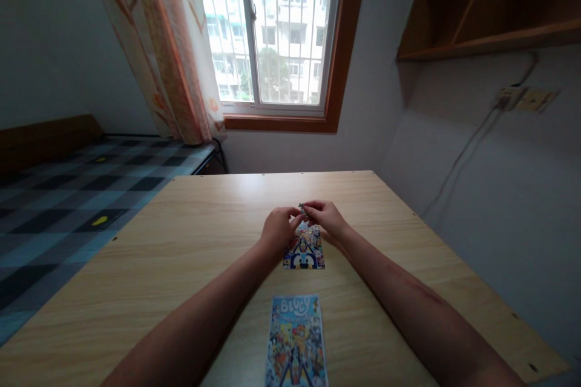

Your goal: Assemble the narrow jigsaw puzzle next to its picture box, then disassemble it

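A small grey piece (pixel 303 210), perhaps a jigsaw piece, is pinched in the fingers of my right hand (pixel 324 216). My left hand (pixel 280 227) meets it from the other side, its thumb and fingers drawn together at the piece; whether it grips the piece too is too small to tell. Just below both hands lies a colourful picture (pixel 305 256) with a blue dog face along its near edge, its far part partly hidden by my hands. Nearer to me, between my forearms, a printed Bluey sheet (pixel 297 338) lies flat, cut off by the bottom of the view.
Both pictures rest on a light wooden table (pixel 204 211). A bed with a checked cover (pixel 136 160) stands at the left. Behind the table are a window (pixel 290 42) and a curtain (pixel 158 42); a wooden shelf (pixel 494 36) hangs at the upper right.
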Available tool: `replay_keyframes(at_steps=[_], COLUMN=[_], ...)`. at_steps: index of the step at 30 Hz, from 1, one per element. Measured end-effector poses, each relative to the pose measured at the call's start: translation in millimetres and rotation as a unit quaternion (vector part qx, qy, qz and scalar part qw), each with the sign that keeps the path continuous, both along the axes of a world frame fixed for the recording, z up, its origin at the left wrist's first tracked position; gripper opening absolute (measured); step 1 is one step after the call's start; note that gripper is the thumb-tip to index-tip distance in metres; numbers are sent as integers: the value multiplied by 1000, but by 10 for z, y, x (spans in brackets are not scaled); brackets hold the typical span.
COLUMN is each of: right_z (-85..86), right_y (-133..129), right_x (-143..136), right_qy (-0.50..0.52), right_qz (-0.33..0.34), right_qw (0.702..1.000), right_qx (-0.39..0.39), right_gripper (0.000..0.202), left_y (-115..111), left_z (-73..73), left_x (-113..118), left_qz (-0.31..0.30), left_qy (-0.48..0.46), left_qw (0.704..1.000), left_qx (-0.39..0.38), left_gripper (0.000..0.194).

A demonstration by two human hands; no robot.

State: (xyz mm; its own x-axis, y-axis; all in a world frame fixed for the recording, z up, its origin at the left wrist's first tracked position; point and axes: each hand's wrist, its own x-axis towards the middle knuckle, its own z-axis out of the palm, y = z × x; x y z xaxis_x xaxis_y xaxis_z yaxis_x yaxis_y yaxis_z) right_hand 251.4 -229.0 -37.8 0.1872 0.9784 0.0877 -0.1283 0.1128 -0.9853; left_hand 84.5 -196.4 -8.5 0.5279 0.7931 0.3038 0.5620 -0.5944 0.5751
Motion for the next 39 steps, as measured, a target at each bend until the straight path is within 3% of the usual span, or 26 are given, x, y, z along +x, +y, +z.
replay_keyframes(at_steps=[3,5,9,14,20,24,28,33,37,39], right_z=[-36,-85,-180,-161,-39,-10,44,225,343,363], right_y=[10,32,119,300,471,371,114,-119,-164,-160], right_x=[-32,-5,128,195,33,99,270,235,91,62], right_qy=[-33,-58,-140,-318,-408,-424,-459,-534,-599,-605], right_qz=[-5,-30,-85,-39,-7,-49,-18,42,35,26], right_qw=[999,998,986,947,913,904,887,841,795,791], right_qx=[8,13,31,20,-14,-15,-51,-77,-85,-86], right_gripper=[51,51,45,20,21,29,23,14,12,13], left_y=[38,96,264,404,440,457,356,158,96,87], left_z=[-8,-6,18,1,-73,-56,87,264,203,143], left_x=[-14,-46,-192,-397,-456,-469,-412,-272,-236,-238], left_qz=[0,6,61,112,102,127,84,-22,-25,-25], left_qy=[-52,-66,-5,115,139,121,133,215,237,244], left_qw=[996,994,998,983,981,982,980,972,967,964], left_qx=[-77,-88,-12,90,86,75,123,91,92,99], left_gripper=[20,22,24,26,31,29,27,19,15,20])
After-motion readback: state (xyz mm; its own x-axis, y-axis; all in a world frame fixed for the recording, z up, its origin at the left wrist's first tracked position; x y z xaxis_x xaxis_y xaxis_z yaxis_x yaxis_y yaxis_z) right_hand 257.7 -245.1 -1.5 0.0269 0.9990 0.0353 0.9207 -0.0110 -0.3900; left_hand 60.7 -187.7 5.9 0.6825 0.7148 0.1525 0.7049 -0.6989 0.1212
